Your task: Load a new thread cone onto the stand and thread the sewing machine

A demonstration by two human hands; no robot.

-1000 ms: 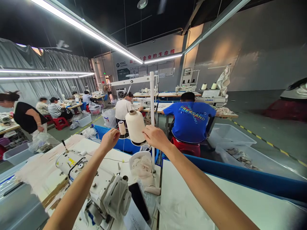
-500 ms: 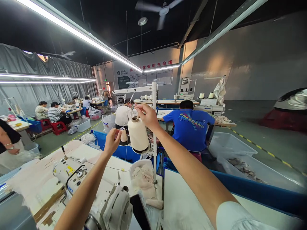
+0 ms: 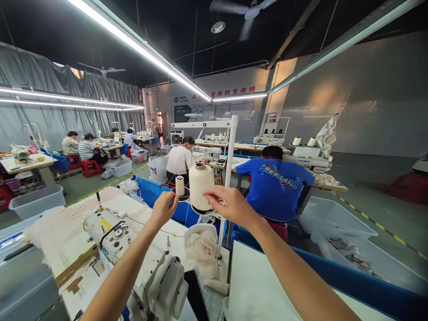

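Right hand (image 3: 227, 200): fingers bent, thumb under, tips in front of the lower right face of the large cream thread cone (image 3: 201, 183). Contact or only overlap in view: cannot tell. Whether a strand runs between the tips: cannot tell either.

Left hand (image 3: 163, 207): thumb and fingertips drawn close together, at the near left edge of the dark disc (image 3: 185, 197) under the small thread spool (image 3: 179, 183). Any thread in the pinch is too fine to confirm.

Key relation: the cone lies between the two hands, leftward of the right fingertips and right of the left ones, its long axis close to upright. Right hand clearly nearer to it. Small spool also upright, just left of the cone, nearer to the left hand.

Outward: the white stand post (image 3: 231, 151) rises right of the cone; its crossbar (image 3: 200, 125) reaches left above both thread packages. Below, a tub (image 3: 186, 238) of pale cloth scraps; on the near left, a sewing machine (image 3: 110, 229).

Hidden or cut off: part of the cone's lower right side, behind the right fingers; both palms; part of the machine, behind the left forearm. A dark phone-like slab (image 3: 195, 292) runs out of the bottom edge. Strands off the crossbar fade out; their path to either hand is hard to follow.
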